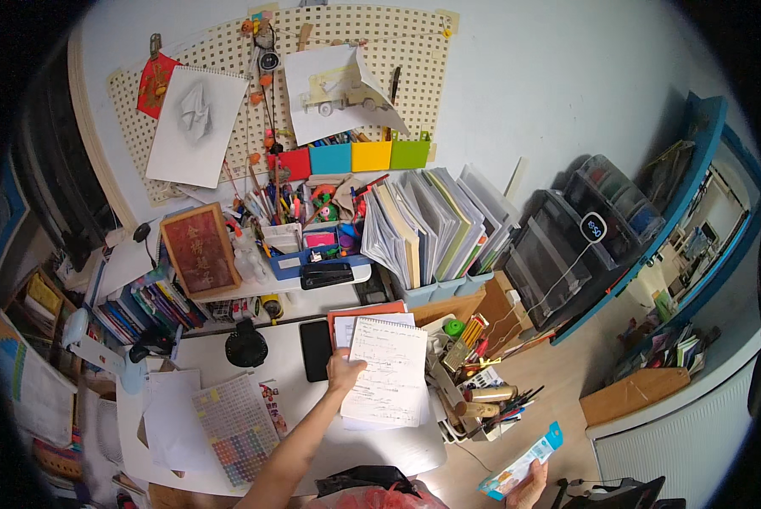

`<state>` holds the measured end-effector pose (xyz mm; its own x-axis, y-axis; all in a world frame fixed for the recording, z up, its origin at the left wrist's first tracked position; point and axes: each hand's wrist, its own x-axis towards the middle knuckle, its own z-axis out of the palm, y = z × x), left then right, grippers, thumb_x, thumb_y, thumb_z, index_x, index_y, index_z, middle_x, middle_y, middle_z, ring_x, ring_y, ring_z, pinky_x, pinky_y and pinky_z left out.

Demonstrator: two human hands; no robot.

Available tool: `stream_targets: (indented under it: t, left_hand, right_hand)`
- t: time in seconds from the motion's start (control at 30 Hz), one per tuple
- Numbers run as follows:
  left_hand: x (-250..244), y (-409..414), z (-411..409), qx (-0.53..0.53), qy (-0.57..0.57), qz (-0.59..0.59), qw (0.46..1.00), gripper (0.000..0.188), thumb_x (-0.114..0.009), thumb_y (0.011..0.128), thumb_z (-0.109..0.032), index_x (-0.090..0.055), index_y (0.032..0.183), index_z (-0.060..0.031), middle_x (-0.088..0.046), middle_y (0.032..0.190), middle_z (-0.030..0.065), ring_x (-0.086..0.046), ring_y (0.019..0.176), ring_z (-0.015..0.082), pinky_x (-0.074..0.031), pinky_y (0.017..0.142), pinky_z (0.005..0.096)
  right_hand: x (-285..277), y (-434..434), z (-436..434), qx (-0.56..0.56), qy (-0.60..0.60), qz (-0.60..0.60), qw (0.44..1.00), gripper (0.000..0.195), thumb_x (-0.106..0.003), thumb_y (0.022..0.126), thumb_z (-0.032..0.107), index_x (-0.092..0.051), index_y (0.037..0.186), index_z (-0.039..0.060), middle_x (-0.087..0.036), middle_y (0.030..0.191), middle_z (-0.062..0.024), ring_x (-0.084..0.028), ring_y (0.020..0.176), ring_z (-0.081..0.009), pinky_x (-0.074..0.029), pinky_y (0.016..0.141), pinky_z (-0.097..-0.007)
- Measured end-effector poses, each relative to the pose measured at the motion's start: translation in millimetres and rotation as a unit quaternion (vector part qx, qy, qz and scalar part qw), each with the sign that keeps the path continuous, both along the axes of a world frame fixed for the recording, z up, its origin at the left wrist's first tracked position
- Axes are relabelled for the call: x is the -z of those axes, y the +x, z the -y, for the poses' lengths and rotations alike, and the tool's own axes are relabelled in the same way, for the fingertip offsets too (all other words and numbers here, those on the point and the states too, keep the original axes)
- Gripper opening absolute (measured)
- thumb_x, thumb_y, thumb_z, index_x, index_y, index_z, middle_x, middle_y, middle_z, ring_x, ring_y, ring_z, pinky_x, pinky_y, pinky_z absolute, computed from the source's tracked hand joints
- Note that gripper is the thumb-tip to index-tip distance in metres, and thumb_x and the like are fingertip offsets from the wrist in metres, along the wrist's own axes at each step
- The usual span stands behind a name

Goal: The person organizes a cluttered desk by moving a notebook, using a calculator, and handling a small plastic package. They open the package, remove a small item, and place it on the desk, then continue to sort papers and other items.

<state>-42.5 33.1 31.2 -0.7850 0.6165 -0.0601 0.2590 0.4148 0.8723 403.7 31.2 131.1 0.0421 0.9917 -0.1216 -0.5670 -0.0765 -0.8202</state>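
Observation:
My left hand (345,374) grips the left edge of a top-bound spiral notebook (386,375) covered in handwriting, its thumb lying over the page. Loose papers and an orange folder (371,308) show beneath and behind the notebook. Just left of that hand, a black smartphone (315,351) lies on the white desk (355,452). Off the desk's right side, my right hand (530,487) holds a flat blue-and-white package (521,463) with printed pictures, tilted over the floor. The fingers behind the package are hidden.
A colour chart (237,426) and papers (173,413) cover the desk's left part, near a round black object (247,347) and a white desk lamp (103,356). File holders (431,289) stand behind. A stationery organizer (447,394) borders the right edge; a dark bag (367,476) sits nearest me.

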Motion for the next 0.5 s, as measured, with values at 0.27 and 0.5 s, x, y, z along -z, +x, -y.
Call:
stream_targets:
  t: [0.27, 0.5]
  left_hand:
    - [-7, 10, 0, -0.080, 0.029, 0.041, 0.995, 0.032, -0.062, 0.086, -0.027, -0.054, 0.088, 0.0030, -0.060, 0.078, 0.0154, -0.059, 0.074, 0.0275, -0.046, 0.070, 0.0380]
    - [12, 19, -6, -0.157, 0.060, 0.030, 0.985, 0.026, -0.061, 0.088, -0.024, -0.046, 0.089, -0.0027, -0.053, 0.077, 0.0139, -0.054, 0.072, 0.0284, -0.044, 0.069, 0.0397]
  right_hand:
    - [1, -17, -6, -0.017, -0.035, -0.019, 0.999, 0.042, -0.061, 0.083, 0.016, -0.049, 0.120, 0.0011, -0.062, 0.101, -0.0063, -0.062, 0.088, -0.0171, -0.051, 0.079, -0.0321]
    - [-1, -24, -9, -0.017, -0.051, -0.022, 0.998, 0.046, -0.062, 0.082, 0.020, -0.048, 0.122, 0.0018, -0.061, 0.103, -0.0062, -0.061, 0.090, -0.0188, -0.050, 0.080, -0.0328]
